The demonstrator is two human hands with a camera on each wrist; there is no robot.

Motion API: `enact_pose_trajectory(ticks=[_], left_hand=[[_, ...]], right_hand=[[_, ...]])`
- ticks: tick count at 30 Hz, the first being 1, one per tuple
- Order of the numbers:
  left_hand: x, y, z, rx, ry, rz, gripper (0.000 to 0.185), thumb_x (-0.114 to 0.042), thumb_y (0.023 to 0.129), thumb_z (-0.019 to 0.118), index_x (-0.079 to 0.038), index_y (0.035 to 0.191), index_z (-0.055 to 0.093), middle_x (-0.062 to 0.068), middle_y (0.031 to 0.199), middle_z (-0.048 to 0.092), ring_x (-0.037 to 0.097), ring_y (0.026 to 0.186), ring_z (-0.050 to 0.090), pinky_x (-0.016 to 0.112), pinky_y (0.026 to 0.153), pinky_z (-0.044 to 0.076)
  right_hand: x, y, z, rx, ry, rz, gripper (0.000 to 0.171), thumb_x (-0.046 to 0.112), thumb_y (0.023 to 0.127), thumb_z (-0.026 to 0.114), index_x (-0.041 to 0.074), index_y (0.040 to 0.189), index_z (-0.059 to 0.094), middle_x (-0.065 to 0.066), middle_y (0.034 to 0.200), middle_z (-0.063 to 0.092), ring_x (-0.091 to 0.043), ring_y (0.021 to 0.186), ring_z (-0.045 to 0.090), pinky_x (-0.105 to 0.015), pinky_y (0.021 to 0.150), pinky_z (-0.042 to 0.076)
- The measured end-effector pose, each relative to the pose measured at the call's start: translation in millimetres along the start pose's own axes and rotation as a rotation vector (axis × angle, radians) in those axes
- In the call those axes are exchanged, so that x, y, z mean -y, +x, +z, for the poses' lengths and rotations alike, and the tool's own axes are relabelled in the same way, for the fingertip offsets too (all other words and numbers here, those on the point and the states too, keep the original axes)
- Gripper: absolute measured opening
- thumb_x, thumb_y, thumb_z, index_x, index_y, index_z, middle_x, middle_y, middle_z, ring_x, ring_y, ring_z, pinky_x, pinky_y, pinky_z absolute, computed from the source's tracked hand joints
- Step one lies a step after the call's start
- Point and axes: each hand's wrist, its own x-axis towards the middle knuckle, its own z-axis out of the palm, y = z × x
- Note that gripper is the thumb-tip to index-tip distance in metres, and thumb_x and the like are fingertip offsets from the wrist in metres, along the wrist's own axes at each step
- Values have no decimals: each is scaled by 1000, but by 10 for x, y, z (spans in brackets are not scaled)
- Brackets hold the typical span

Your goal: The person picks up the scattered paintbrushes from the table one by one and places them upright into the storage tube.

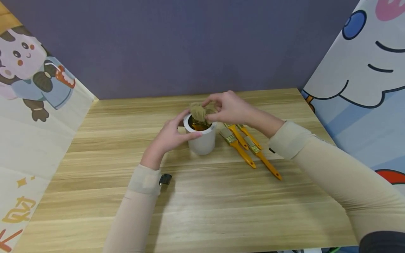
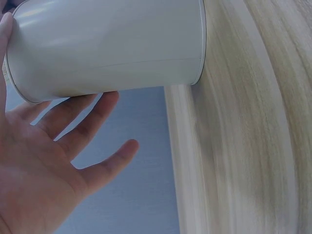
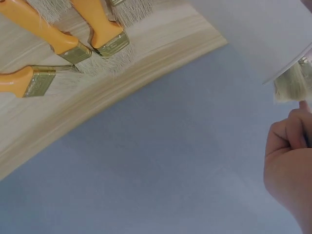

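A white cylindrical cup (image 1: 203, 137) is seen upright near the middle of a pale wooden table (image 1: 202, 207), with brushes stood in it bristles upward. The left hand (image 1: 171, 135) is laid against the cup's left wall and rim, fingers mostly straight and relaxed, thumb near the rim; it steadies the cup without being wrapped round it. The right hand (image 1: 229, 107) is held over the cup from the right, its fingertips pinched on the tan bristle head of a brush (image 1: 198, 112) that stands out of the cup. That brush's long axis is close to vertical, its handle hidden down inside the cup. The right hand is the nearer one to the bristles, directly beside and above them.

Just right of the cup, three orange-handled flat brushes (image 1: 250, 149) are laid side by side on the table, bristles toward the far edge, handles slanting toward the person's right. They lie under and just behind the right forearm.

In the left wrist view the open palm (image 2: 44, 161) and the cup's smooth wall (image 2: 112, 44) are shown. The right wrist view shows curled fingers (image 3: 287, 141) by a tuft of pale bristles (image 3: 292, 85), and the metal ferrules of the lying brushes (image 3: 78, 51). The cup's inside is seen only from the head view.
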Motion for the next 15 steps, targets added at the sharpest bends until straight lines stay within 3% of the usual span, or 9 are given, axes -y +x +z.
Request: enact_pose_trajectory(ticks=[7,11,15], left_hand=[[9,-17,-23,5,7,-21,108,-65,86,81,-30,171,23,11,161,54,29,149,51,66,123,36],[17,-19,-22,2,3,-18,110,-67,86,81,-30,171,23,11,160,54,29,149,51,66,123,36],[16,-8,-11,1,2,-6,109,-67,85,81,-31,171,24,10,160,54,28,148,52,64,123,37]], right_hand=[[116,-1,60,-93,-195,-66,50,52,95,77,18,131,72,7,53,38,-10,47,30,-27,50,29],[139,7,119,-158,-261,-110,31,45,98,76,16,110,76,6,54,43,-9,47,34,-26,49,29],[130,-17,125,-186,-278,-97,20,35,98,75,15,95,74,5,56,48,-9,48,36,-26,50,31]])
